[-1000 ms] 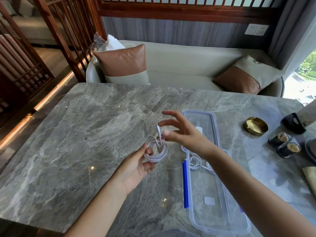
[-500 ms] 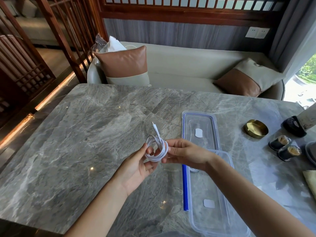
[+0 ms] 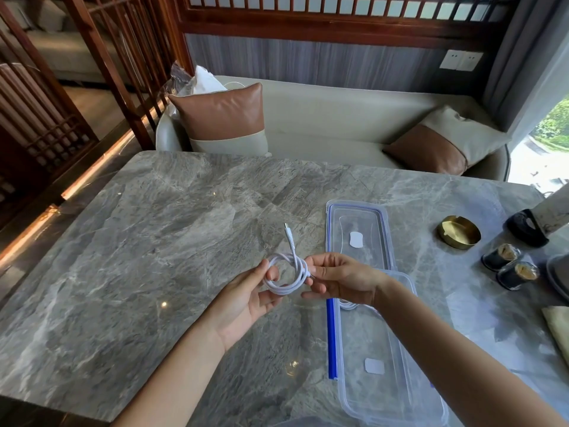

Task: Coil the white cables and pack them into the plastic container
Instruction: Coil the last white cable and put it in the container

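Observation:
A white cable (image 3: 288, 274) is wound into a small coil held above the marble table (image 3: 154, 257). Its plug end sticks up and away from me. My left hand (image 3: 246, 300) pinches the coil's left side. My right hand (image 3: 335, 278) grips its right side. Just right of my hands lies the long clear plastic container (image 3: 385, 380) with a blue clip along its left edge. A second white cable (image 3: 348, 304) lies inside it, mostly hidden by my right wrist. The container's clear lid (image 3: 357, 232) lies flat beyond it.
A brass ashtray (image 3: 458, 231), two small dark jars (image 3: 509, 265) and a black object (image 3: 526, 228) stand at the table's right. A folded cloth (image 3: 558, 331) lies at the right edge. A cream sofa with brown cushions (image 3: 224, 118) runs behind the table.
My right hand dropped from above the coil, where it held the plug end, and closed on the coil's right side. The plug end now stands free.

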Tool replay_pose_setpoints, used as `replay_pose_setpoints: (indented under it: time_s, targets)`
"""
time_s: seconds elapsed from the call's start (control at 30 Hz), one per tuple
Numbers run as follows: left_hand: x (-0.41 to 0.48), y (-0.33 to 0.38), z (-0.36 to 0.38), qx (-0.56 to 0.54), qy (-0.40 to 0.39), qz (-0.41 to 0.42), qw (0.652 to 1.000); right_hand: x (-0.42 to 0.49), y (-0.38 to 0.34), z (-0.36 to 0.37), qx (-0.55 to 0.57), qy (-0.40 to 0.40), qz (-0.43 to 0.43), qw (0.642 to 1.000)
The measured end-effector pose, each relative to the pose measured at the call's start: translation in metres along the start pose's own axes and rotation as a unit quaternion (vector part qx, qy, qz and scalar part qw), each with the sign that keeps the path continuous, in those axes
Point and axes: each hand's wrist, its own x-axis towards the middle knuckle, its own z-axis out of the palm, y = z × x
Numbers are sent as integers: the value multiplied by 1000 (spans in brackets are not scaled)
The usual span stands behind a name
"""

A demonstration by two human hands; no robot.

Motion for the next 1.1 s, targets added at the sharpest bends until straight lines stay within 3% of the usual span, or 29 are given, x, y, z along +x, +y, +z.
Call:
replay_pose_setpoints:
  time_s: [0.13,0.47,0.63,0.73,0.97,1.1]
  targets:
    - [1,-4,0,31,19,5,999,-3,-3,-5,1,68,-12,998]
    - [4,-15,3,67,33,21,997,-11,-4,-14,-29,141,-28,989]
    - [14,-38,17,92,84,19,992,-14,16,-15,94,219,-15,971]
    - [25,-55,21,102,112,5,988,-28,31,-19,111,243,7,964]
    - [53,-93,38,307,31,60,949,-86,57,-32,45,311,16,949]
    - [63,-119,49,400,35,48,915,-107,71,-39,10,319,33,947]
